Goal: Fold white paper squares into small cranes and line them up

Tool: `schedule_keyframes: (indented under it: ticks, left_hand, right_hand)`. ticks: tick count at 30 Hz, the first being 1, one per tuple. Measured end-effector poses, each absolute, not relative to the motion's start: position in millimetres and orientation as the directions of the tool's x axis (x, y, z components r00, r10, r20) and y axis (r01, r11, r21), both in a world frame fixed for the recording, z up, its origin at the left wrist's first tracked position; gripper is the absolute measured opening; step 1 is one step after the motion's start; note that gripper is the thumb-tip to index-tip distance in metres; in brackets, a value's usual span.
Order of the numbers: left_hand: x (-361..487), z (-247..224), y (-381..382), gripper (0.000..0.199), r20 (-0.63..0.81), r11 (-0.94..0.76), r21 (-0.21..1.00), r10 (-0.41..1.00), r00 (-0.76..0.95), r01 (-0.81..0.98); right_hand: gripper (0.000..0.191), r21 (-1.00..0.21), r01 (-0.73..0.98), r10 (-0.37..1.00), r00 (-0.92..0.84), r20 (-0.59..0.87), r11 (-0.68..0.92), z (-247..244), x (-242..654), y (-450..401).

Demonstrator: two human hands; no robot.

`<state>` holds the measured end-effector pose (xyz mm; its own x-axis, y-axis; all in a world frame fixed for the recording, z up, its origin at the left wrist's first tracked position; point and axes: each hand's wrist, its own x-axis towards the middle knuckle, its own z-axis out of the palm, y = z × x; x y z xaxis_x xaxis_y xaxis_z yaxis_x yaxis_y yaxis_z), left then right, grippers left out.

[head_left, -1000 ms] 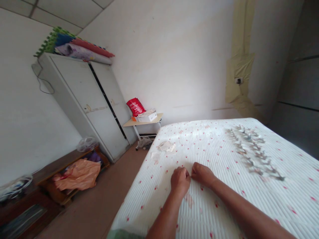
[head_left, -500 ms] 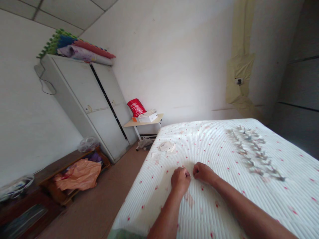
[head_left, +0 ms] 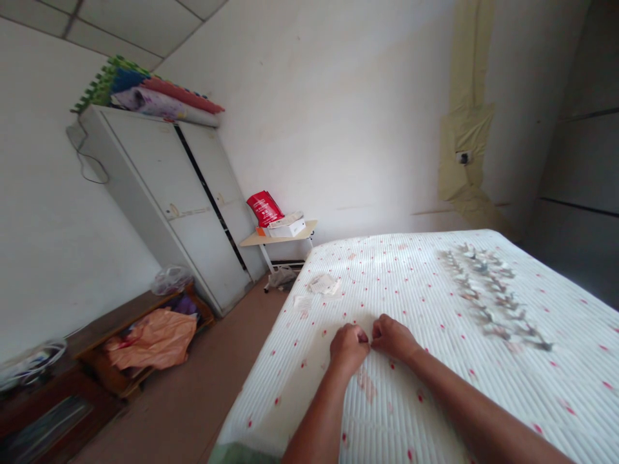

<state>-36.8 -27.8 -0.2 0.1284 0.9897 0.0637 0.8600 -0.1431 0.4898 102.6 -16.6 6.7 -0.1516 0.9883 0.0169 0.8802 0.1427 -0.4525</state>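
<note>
My left hand (head_left: 349,348) and my right hand (head_left: 393,336) are close together over the bed, fingers curled into pinches that almost meet. Whatever they pinch is too small or hidden to make out. Beneath them spreads a white ribbed mattress cover (head_left: 425,412) with small red flowers. To the right, several small folded figures (head_left: 498,293), greyish and pointed like paper cranes, stand in rows. Beyond my left hand lies a small pile of printed paper pieces (head_left: 324,284), and a flat paper piece (head_left: 303,301) is nearer.
Past the bed's far left corner stands a small table (head_left: 251,240) with a red bag (head_left: 265,209) and a white box (head_left: 290,227). A grey cabinet (head_left: 164,174) carries rolled mats (head_left: 164,103). On the left, orange cloth or plastic (head_left: 155,341) hangs from a low wooden cabinet (head_left: 116,322).
My right hand has shifted slightly left, so its fingertips are nearer those of my left hand. My left hand has moved only a little. The papers and folded figures stay where they were.
</note>
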Motion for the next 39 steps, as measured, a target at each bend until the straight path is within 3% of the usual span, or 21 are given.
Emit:
schedule_keyframes:
  ticks: [12, 20, 24, 29, 39]
  left_hand:
    - [-33.3, 6.8, -21.3, 0.016, -0.118, -0.006, 0.464, 0.991, 0.069, 0.886]
    - [-33.5, 5.6, -20.3, 0.016, -0.103, -0.002, 0.478, 0.993, 0.059, 0.878]
    - [-32.9, 5.9, -20.1, 0.017, -0.099, -0.009, 0.476, 0.993, 0.063, 0.88]
    - [-33.0, 8.2, -20.7, 0.017, -0.099, -0.002, 0.456, 0.994, 0.053, 0.89]
    - [-35.9, 3.9, -17.8, 0.017, -0.11, -0.009, 0.494, 0.991, 0.074, 0.869]
  right_hand:
    - [0.012, -0.512, 0.85, 0.987, -0.157, -0.019, 0.125, 2.2, 104.9, -10.2]
    - [0.016, -0.553, 0.819, 0.978, -0.206, -0.032, 0.154, 3.0, 114.5, -3.8]
    - [0.009, -0.571, 0.81, 0.977, -0.203, -0.061, 0.133, 3.2, 113.5, -5.6]
    - [0.008, -0.504, 0.858, 0.994, -0.111, 0.012, 0.101, 4.8, 104.6, -14.3]
    - [0.011, -0.502, 0.854, 0.986, -0.164, -0.006, 0.139, -2.3, 107.5, -7.0]
